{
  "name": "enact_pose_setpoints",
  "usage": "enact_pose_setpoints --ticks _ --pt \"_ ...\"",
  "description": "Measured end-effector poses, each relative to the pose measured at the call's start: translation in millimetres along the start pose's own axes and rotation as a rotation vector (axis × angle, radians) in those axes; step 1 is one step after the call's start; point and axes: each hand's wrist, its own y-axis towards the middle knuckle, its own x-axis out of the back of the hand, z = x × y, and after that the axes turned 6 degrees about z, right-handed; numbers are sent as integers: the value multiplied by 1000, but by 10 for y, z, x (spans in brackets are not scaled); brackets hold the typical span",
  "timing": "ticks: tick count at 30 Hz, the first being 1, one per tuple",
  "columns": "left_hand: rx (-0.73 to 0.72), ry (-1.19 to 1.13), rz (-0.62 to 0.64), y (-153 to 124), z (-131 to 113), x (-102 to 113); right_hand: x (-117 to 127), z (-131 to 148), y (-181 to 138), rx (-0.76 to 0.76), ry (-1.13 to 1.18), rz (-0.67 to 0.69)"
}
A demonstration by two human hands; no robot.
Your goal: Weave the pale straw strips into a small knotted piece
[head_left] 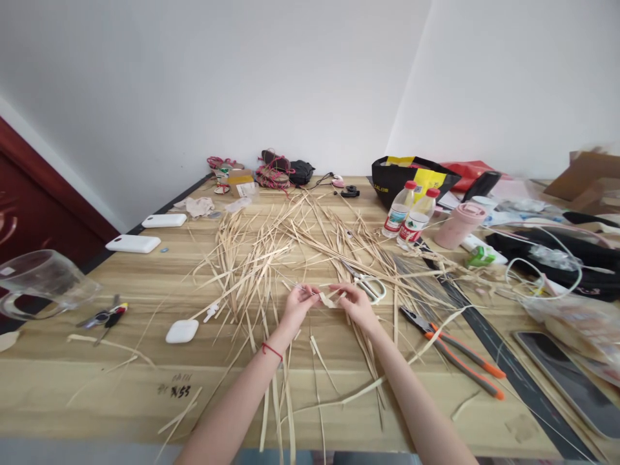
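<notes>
Between my hands is a small folded piece of pale, flat straw-like strip (330, 299). My left hand (301, 302) pinches its left end, and a thin light sliver sticks out past the fingers. My right hand (356, 302) grips the strip's other end between thumb and fingers. Both hands hover low over a spread of loose tan strips (256, 258) on the wooden table. White-handled scissors (372, 289) lie just beyond my right hand, their blades partly among the strips. Pliers with orange and grey handles (455, 352) rest to the right of my right forearm.
Two red-capped water bottles (414, 223), a pink cup (460, 225) and a black and yellow bag (382, 184) stand back right. A phone (566, 374) lies at the right. On the left are a clear pitcher (46, 278), small tools (109, 316) and a white case (182, 331).
</notes>
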Motion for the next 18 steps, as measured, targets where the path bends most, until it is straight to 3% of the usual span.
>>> enact_pose_setpoints --ticks 6,18 --pt "-4 6 -22 -8 -19 -9 -91 95 -29 21 -157 13" --pt "9 -49 60 11 -35 8 -115 -11 -31 67 -83 -35"
